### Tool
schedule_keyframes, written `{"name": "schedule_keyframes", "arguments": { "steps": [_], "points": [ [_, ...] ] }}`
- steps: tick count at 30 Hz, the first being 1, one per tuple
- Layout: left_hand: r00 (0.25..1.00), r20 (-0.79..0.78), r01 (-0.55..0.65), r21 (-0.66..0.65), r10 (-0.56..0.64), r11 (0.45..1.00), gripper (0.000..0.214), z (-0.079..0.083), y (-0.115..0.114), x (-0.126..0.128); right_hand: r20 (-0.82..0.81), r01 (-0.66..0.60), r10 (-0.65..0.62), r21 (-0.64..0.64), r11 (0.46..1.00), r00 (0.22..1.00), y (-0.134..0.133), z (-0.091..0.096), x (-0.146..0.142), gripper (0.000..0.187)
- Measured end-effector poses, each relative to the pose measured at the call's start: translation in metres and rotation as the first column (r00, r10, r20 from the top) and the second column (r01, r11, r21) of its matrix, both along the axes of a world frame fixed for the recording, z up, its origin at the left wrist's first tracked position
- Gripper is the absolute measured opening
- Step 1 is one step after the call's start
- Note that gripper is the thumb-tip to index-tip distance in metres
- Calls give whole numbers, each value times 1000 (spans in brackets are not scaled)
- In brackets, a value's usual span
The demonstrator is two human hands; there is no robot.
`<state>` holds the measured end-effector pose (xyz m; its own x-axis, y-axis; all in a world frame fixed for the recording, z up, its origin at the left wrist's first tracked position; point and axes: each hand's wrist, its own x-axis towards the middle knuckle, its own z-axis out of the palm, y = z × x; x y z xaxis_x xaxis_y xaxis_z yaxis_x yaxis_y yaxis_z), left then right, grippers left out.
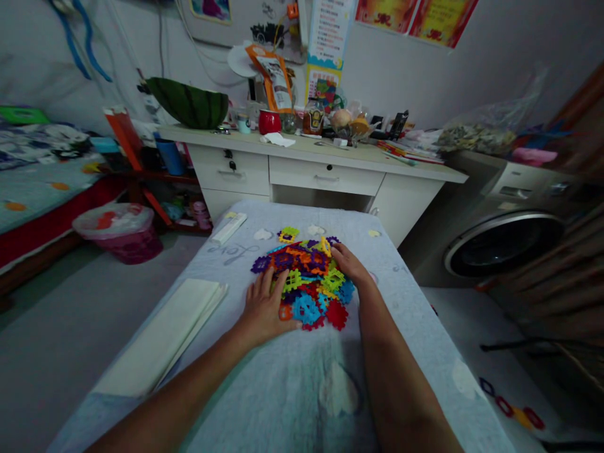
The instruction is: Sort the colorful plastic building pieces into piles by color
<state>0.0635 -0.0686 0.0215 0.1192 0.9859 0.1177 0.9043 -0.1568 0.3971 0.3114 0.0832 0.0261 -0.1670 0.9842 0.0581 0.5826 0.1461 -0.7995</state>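
We are at a tabletop (264, 402) draped in a pale blue cloth with heart shapes and the word "Love" near its left edge. Our heap of coloured plastic pieces (306, 259) lies around the middle, rather nearer the far edge than the near one. Our left hand (267, 308) rests against the heap's left side, its fingers apart over the pieces and its thumb well away from them; our right hand (348, 261) touches the far right of the heap with bent fingers, and we cannot tell whether they are clamped on a piece. Along the left edge lies a folded pale sheet (160, 340), and by the far left corner a narrow white packet (229, 228). Beyond the far edge we see a white cabinet (325, 176) bearing a cut watermelon (189, 104), a red pot (270, 123) and an orange pouch (274, 78), with red posters (441, 22) on the wall above. To our right stands a washing machine (507, 245); to our left, a pink bin (134, 245) sits on the floor near a bed (42, 189).
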Motion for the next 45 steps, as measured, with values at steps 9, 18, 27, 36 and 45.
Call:
{"name": "schedule_keyframes", "arguments": {
  "steps": [9, 18, 27, 36, 45],
  "points": [
    [997, 75, -16, 157, 4, 988, 101, -14, 44, -6, -260, -53, 62, 40, 998, 964, -6, 8, -23, 43],
    [969, 209, -174, 207, 130, 963, 65, 1, 63, -10, -152, 221, -204, 108, 969, 967, 5, -4, 10, 42],
    [922, 384, -101, 380, -57, 919, 48, -3, 57, -15, -71, -61, 71, 141, 988, 995, 0, -10, -9, 41],
    [897, 438, -139, 400, -56, 906, 33, -7, 66, -25, -91, 33, -26, 84, 996, 996, -10, 22, 10, 47],
    [926, 375, -183, 337, 47, 923, 39, -17, 73, -25, 274, -412, 377, 82, 907, 885, -109, 52, 24, 111]
  ]
}}
